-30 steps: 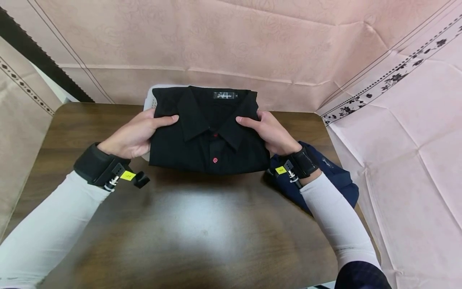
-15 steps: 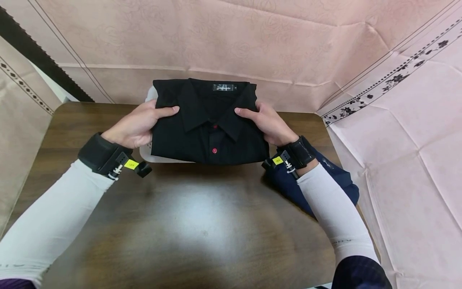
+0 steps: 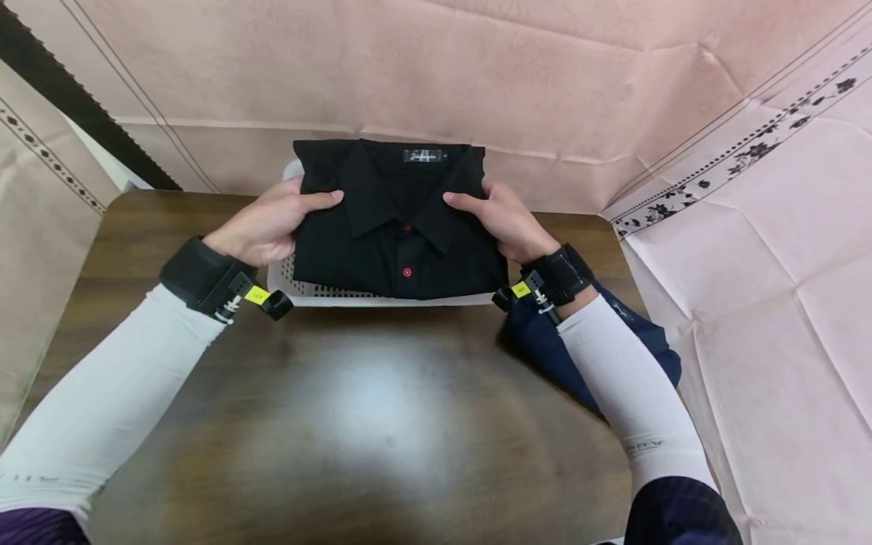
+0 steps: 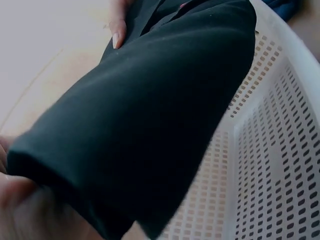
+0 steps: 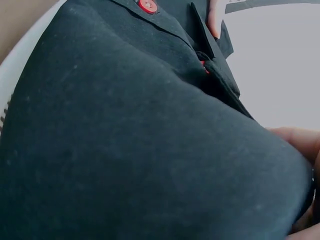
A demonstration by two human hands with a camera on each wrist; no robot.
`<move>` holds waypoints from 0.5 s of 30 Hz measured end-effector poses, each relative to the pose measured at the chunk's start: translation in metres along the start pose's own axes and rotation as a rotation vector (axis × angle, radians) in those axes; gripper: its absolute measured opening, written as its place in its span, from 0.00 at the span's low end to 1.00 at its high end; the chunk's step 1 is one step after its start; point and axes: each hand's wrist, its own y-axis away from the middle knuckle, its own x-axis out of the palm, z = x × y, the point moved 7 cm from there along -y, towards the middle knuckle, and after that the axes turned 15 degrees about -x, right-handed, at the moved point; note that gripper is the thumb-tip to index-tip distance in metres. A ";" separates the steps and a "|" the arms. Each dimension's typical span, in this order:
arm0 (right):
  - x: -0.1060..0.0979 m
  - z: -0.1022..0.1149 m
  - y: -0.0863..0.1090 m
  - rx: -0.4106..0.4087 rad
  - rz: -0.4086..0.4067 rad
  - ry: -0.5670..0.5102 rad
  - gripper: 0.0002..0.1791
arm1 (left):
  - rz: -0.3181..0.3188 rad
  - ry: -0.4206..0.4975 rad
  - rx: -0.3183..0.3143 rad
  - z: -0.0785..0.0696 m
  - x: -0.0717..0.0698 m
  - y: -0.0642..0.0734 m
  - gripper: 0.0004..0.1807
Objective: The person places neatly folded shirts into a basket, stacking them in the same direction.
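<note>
A folded black shirt (image 3: 402,257) with a collar and red buttons is held flat over a white perforated basket (image 3: 286,276). My left hand (image 3: 269,223) grips its left side, thumb lying on top and fingers underneath. At the opposite side my right hand (image 3: 511,223) holds it the same way, the thumb pointing inward near the collar. In the left wrist view the shirt (image 4: 135,110) hangs above the open basket (image 4: 280,145), whose inside wall shows. The right wrist view is mostly filled by the shirt's cloth (image 5: 125,125); the shirt hides much of the basket.
A folded navy garment (image 3: 559,348) lies on the wooden table (image 3: 354,424) at the right, partly under my right forearm. Pink patterned cloth (image 3: 436,68) hangs behind the table, and more cloth (image 3: 770,325) borders the right side.
Both hands have moved the black shirt away from me, toward the back. More of the basket's front rim and left side now shows below the shirt.
</note>
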 end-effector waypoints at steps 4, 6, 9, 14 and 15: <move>0.000 -0.006 -0.007 -0.001 -0.017 0.015 0.21 | -0.014 -0.022 -0.010 0.001 -0.006 -0.005 0.25; 0.002 -0.010 -0.009 -0.004 -0.012 0.013 0.20 | -0.033 -0.039 -0.014 0.003 -0.009 -0.008 0.24; 0.004 -0.016 -0.011 -0.002 -0.008 0.012 0.20 | -0.049 -0.037 -0.022 0.005 -0.013 -0.010 0.23; 0.006 -0.023 -0.012 0.017 -0.004 0.020 0.21 | -0.049 -0.034 -0.046 0.008 -0.017 -0.011 0.22; 0.006 -0.024 -0.013 0.019 -0.002 0.029 0.21 | -0.052 -0.038 -0.052 0.009 -0.018 -0.012 0.22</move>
